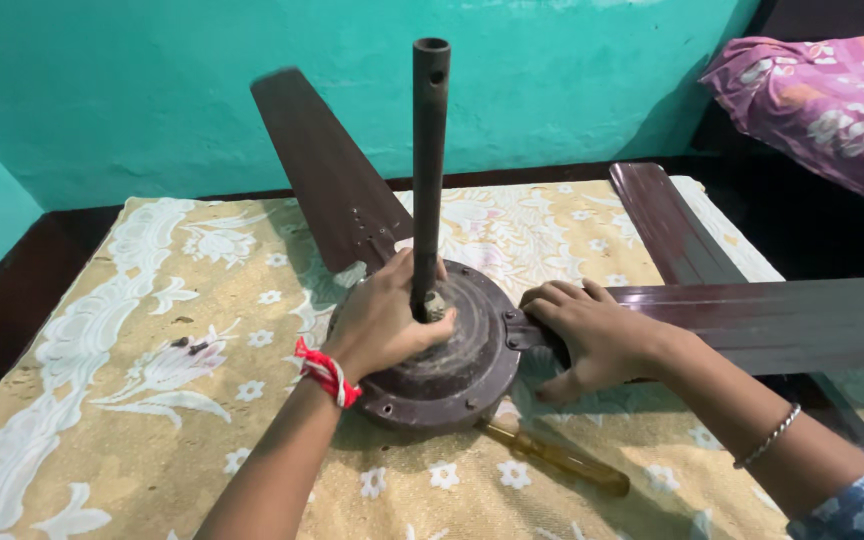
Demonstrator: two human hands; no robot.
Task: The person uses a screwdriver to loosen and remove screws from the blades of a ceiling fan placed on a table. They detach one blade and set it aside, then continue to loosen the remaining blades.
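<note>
A dark brown ceiling fan lies on a patterned cloth, its round motor housing (462,375) facing up with a tall downrod (429,150) standing upright from its middle. My left hand (382,320), with a red thread at the wrist, rests on the housing and grips the foot of the rod. My right hand (592,335), wearing a thin bangle, presses flat on the root of the right blade (782,320) where it meets the housing. Another blade (327,175) points away to the back left, slightly blurred.
A loose brown blade (667,220) lies at the back right. A screwdriver with a yellow handle (557,460) lies under the fan's near edge. A few small dark screws (190,345) sit on the yellow floral cloth (132,420). A purple floral bedcover (832,100) is at top right.
</note>
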